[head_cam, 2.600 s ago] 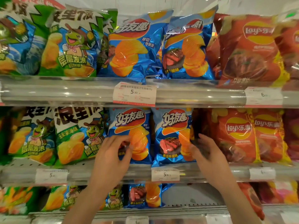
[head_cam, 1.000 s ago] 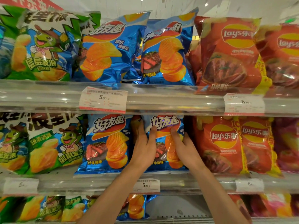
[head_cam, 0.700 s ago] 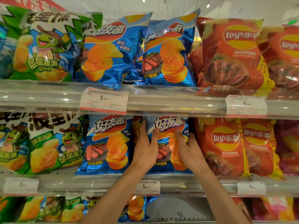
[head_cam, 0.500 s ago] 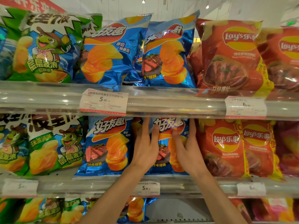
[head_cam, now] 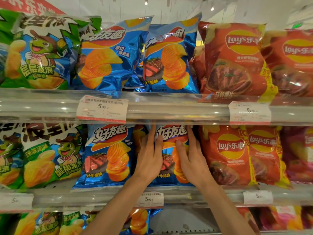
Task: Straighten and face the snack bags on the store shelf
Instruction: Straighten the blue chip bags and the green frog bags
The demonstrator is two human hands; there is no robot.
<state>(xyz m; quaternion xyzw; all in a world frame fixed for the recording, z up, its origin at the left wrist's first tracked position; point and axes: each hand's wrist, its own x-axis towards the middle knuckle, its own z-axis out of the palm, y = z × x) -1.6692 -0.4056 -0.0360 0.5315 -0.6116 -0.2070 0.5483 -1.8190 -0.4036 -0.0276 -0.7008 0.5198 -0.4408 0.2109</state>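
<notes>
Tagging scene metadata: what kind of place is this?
Most likely a supermarket snack aisle: tiered shelves packed with chip bags, and price tags clipped along the shelf rails.

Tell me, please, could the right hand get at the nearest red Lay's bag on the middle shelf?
Probably yes: the right hand holds the blue bag right beside the red bag, whose front is uncovered; it would just have to let go first.

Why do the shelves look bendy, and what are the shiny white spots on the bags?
Head view: the wide lens bows the shelf rail and stretches the edges; ceiling lights leave white glare on the top blue bag and red bag; the green bags at far left are smeared, while the left hand and right hand, gripping the middle blue bag, look sharp.
</notes>
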